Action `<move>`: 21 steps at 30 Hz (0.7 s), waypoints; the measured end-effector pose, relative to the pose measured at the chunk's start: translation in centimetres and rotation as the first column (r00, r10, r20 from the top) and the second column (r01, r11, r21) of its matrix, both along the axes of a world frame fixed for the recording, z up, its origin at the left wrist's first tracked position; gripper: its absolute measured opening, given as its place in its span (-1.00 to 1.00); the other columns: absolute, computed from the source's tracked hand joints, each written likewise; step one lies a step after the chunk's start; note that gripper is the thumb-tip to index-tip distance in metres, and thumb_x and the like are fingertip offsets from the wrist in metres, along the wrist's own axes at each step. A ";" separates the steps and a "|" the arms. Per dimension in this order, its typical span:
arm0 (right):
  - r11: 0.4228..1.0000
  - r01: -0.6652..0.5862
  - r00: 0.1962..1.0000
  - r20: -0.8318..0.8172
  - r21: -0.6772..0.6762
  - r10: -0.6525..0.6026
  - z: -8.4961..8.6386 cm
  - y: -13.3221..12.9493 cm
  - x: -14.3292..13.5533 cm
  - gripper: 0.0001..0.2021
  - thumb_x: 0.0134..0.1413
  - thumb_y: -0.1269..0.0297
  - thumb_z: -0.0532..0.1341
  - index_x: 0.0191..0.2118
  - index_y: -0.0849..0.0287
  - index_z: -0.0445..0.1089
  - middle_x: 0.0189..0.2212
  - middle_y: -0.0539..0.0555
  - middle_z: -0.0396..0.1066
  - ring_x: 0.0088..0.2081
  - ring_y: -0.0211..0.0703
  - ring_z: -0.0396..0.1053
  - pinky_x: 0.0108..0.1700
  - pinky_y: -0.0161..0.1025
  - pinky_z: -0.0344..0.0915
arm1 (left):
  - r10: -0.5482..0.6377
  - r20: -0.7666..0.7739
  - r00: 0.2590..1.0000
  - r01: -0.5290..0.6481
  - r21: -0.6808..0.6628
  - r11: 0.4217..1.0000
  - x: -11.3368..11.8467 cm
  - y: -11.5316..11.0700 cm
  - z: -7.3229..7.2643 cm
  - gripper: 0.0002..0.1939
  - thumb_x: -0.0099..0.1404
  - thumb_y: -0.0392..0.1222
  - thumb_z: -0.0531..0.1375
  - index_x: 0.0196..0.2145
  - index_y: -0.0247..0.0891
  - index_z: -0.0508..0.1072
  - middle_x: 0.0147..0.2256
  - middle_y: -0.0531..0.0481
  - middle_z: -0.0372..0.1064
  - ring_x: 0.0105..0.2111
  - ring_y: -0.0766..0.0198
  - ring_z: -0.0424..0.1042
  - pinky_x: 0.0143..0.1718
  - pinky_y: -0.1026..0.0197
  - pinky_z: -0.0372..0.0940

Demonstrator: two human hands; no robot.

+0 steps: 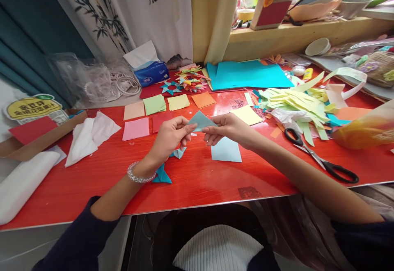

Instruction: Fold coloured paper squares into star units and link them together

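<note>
Between my two hands a light blue paper triangle [201, 121] is held up over the red table, point upward. My left hand [176, 133] pinches its left corner between thumb and fingers. The right corner is pinched by my right hand [224, 128]. Below my right hand lies a light blue paper square [226, 151]. Folded blue paper pieces [162, 175] lie under my left wrist, partly hidden by it. Beyond my hands are small stacks of coloured squares, among them pink [136, 129], green [154, 105], orange [203, 99] and pale yellow [247, 115].
Black-handled scissors [320, 158] lie at the right beside a heap of pale green paper strips [297, 103]. Large turquoise sheets [250, 75], a blue tissue pack [151, 73] and a folded paper ring [171, 87] sit at the back. Crumpled tissue [90, 136] lies at left.
</note>
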State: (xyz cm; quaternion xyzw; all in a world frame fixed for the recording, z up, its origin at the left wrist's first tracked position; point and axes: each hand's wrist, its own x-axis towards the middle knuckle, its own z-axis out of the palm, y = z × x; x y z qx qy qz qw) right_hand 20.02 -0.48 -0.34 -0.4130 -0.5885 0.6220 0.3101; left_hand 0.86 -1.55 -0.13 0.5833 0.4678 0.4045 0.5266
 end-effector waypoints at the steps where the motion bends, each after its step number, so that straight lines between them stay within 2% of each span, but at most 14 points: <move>1: 1.000 0.008 1.000 -0.017 0.004 -0.008 0.0 -0.1 -0.1 -0.68 -0.06 0.10 0.37 -0.42 0.33 0.42 -0.52 0.13 0.50 -0.51 -0.21 0.49 -0.43 -0.33 0.45 | -0.002 0.010 1.000 0.002 0.009 1.000 -0.1 0.0 0.1 -0.67 0.07 0.00 0.34 -0.52 -0.29 0.34 -0.64 0.13 0.26 -0.72 0.48 0.19 -0.77 0.40 0.11; 5: 0.994 0.110 0.980 -0.164 -0.002 -0.109 -0.1 -1.4 -1.1 -0.71 0.00 0.13 0.33 -0.43 0.31 0.39 -0.52 0.10 0.49 -0.51 -0.26 0.48 -0.41 -0.35 0.44 | 0.034 0.162 0.986 -0.040 0.031 0.999 -0.1 0.0 -0.1 -0.75 0.11 -0.07 0.32 -0.43 -0.27 0.37 -0.63 0.15 0.26 -0.70 0.47 0.20 -0.73 0.40 0.15; 8: 0.986 0.166 0.956 -0.249 0.009 -0.158 -0.2 -2.5 -2.0 -0.72 0.02 0.12 0.31 -0.42 0.29 0.38 -0.52 0.07 0.49 -0.49 -0.27 0.49 -0.40 -0.35 0.44 | -0.021 0.246 0.969 0.018 0.013 1.000 0.6 -0.4 -0.9 -0.75 0.11 -0.06 0.32 -0.45 -0.28 0.37 -0.61 0.14 0.24 -0.67 0.47 0.20 -0.68 0.38 0.16; 11: 0.980 0.190 0.947 -0.273 0.062 -0.167 -0.5 -3.2 -2.5 -0.72 0.03 0.11 0.30 -0.41 0.26 0.36 -0.56 0.05 0.47 -0.50 -0.27 0.48 -0.40 -0.34 0.44 | -0.071 0.258 0.963 0.070 0.012 0.997 1.6 -1.3 -1.7 -0.68 0.13 -0.02 0.30 -0.54 -0.31 0.33 -0.62 0.12 0.20 -0.64 0.48 0.17 -0.65 0.38 0.13; 15: 0.976 0.192 0.957 -0.240 0.107 -0.162 -1.1 -3.4 -2.6 -0.69 0.04 0.05 0.28 -0.41 0.25 0.35 -0.53 0.04 0.47 -0.49 -0.27 0.47 -0.40 -0.33 0.43 | 0.062 0.255 0.965 -0.068 0.014 0.998 2.2 -2.1 -1.9 -0.62 0.11 -0.01 0.31 -0.61 -0.30 0.27 -0.68 0.16 0.08 -0.68 0.51 0.07 -0.68 0.37 0.04; 17: 0.977 0.190 0.959 -0.230 0.097 -0.163 -1.3 -3.3 -2.5 -0.68 0.04 0.04 0.27 -0.40 0.25 0.35 -0.50 0.05 0.47 -0.49 -0.27 0.47 -0.39 -0.32 0.43 | 0.090 0.230 0.969 -0.094 0.007 0.996 2.0 -2.0 -1.6 -0.60 0.09 -0.02 0.33 -0.64 -0.30 0.26 -0.70 0.18 0.04 -0.71 0.52 0.04 -0.71 0.37 0.02; 21: 0.983 0.176 0.965 -0.204 0.043 -0.164 -0.9 -2.8 -2.5 -0.69 0.04 0.07 0.29 -0.41 0.27 0.35 -0.47 0.08 0.49 -0.49 -0.27 0.47 -0.39 -0.31 0.43 | 0.093 0.223 0.970 -0.090 -0.023 0.996 1.3 -1.1 -0.9 -0.67 0.03 -0.05 0.36 -0.62 -0.32 0.36 -0.67 0.14 0.18 -0.73 0.52 0.08 -0.75 0.38 0.05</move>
